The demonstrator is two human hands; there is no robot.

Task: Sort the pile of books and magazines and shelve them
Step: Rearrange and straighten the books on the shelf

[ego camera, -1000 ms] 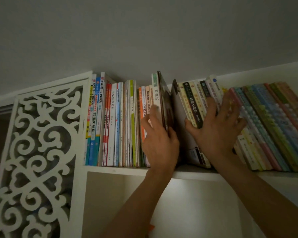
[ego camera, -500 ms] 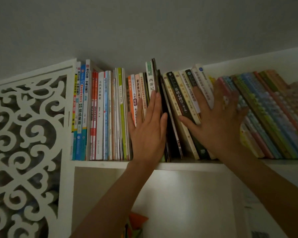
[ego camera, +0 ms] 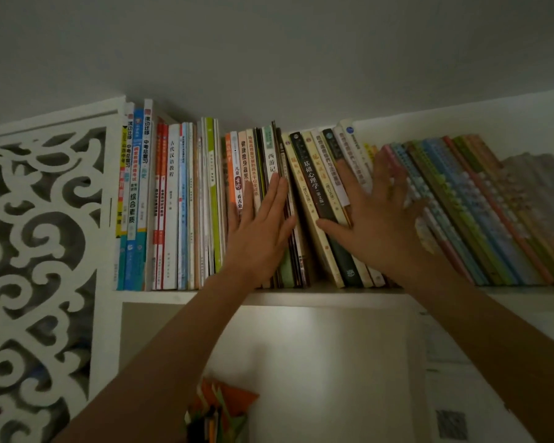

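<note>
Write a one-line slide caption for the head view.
Left hand and right hand press flat on book spines on the top shelf.

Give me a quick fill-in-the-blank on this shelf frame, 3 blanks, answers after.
1. Both hands lie with fingers ____ against the book spines.
2. The books under the right hand lean toward the ____, while those left of the left hand stand upright.
3. The carved white panel stands at the ____ end of the shelf.

Missing words: straight; left; left
</note>
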